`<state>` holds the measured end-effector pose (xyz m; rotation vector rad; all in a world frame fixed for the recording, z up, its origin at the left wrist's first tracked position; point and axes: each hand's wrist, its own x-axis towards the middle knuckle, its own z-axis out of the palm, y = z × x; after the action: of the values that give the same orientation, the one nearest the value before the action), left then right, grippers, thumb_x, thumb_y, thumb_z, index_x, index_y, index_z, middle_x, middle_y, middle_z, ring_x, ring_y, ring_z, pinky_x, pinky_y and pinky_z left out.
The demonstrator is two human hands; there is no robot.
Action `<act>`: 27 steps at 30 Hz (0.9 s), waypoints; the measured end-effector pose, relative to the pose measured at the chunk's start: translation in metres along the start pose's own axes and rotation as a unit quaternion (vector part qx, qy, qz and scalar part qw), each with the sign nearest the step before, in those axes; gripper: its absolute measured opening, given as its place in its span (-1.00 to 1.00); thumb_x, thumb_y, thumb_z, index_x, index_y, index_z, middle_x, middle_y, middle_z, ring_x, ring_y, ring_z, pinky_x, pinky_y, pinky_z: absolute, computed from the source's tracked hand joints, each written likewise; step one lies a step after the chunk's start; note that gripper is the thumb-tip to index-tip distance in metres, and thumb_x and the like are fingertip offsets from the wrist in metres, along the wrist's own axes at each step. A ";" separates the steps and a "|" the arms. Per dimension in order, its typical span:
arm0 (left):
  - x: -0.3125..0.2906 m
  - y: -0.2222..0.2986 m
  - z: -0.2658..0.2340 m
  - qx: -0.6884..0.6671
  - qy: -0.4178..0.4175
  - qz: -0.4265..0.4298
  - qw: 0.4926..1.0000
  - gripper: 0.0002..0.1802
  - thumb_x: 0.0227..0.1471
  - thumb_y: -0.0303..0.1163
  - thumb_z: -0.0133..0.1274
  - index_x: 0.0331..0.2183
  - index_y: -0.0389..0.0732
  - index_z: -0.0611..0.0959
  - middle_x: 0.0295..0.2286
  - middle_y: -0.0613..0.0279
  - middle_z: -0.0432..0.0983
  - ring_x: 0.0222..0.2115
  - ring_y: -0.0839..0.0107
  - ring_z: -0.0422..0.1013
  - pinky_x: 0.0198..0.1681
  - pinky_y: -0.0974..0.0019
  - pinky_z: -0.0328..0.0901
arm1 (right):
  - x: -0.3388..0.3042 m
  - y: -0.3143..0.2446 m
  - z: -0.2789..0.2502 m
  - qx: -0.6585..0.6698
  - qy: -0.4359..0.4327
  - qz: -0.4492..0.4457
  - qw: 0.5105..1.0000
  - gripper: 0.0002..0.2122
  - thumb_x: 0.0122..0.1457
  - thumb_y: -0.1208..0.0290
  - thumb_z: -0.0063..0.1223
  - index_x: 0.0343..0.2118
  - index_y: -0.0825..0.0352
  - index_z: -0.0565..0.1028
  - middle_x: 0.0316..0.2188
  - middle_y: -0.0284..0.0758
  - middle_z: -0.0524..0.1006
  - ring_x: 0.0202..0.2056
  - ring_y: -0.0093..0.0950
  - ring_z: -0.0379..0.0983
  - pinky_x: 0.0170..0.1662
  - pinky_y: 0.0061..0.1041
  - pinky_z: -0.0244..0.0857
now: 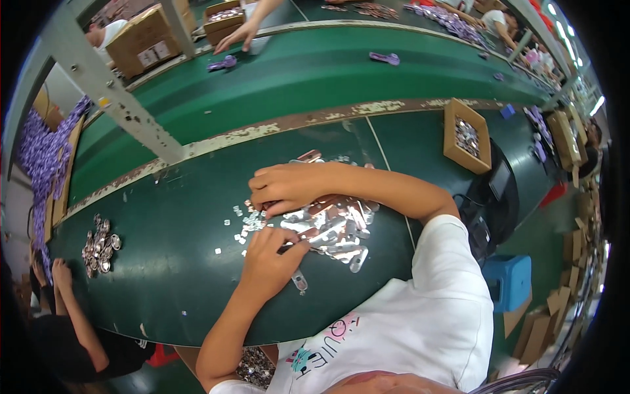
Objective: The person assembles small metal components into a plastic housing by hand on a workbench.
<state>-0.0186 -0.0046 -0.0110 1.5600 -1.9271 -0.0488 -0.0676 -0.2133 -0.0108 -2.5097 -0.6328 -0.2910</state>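
A loose pile of shiny, flat, rounded metal pieces (338, 226) lies on the dark green table (177, 262) in front of me. My right hand (289, 187) reaches across the pile's far side, its fingers curled down at the left edge. Nearer to me, my left hand (269, 259) has thumb and fingers pinched together beside the pile. What either hand grips is hidden by the fingers. Small pale square bits (251, 222) are scattered left of my hands. One oblong metal piece (299, 281) lies apart, just below my left hand.
A heap of shiny oval parts (100, 248) sits at the table's left. Beyond the table, a green conveyor belt (295, 72) carries purple pieces (384, 58). A cardboard box of small parts (467, 136) stands far right. A blue stool (508, 282) is at right. Other people's hands (244, 34) work nearby.
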 end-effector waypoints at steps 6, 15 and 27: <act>0.000 -0.003 0.000 0.011 0.038 -0.034 0.999 -0.79 -0.26 -0.50 0.24 -0.43 -0.12 0.64 -0.42 0.32 0.45 -0.36 0.27 0.34 -0.28 0.24 0.25 | 0.000 -0.003 0.007 -0.075 0.031 0.015 0.997 -0.87 0.03 0.35 0.10 -0.41 0.28 0.47 -0.44 -0.36 0.38 -0.32 -0.37 0.35 -0.32 -0.36 0.30; 0.007 -0.001 -0.005 -0.045 0.091 -0.034 0.994 -0.76 -0.30 -0.59 0.23 -0.43 -0.17 0.64 -0.33 0.23 0.46 -0.39 0.27 0.32 -0.38 0.31 0.26 | -0.005 -0.010 0.013 -0.301 0.097 -0.008 0.949 -0.87 -0.12 0.33 0.10 -0.53 0.27 0.51 -0.49 -0.46 0.39 -0.32 -0.48 0.29 -0.36 -0.47 0.18; -0.007 -0.009 -0.005 -0.259 0.232 -0.244 0.905 -0.90 0.11 -0.52 -0.01 -0.30 -0.33 0.50 -0.36 0.13 0.53 -0.44 0.47 0.43 -0.35 0.45 0.32 | 0.008 -0.006 -0.002 0.389 0.219 0.174 0.878 -0.92 0.09 0.51 0.08 -0.42 0.42 0.48 -0.49 -0.34 0.55 -0.47 -0.66 0.47 -0.40 -0.66 0.37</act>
<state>-0.0081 0.0006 -0.0140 1.4723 -1.0140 -0.3423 -0.0640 -0.2068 -0.0041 -1.6490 -0.0628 -0.3623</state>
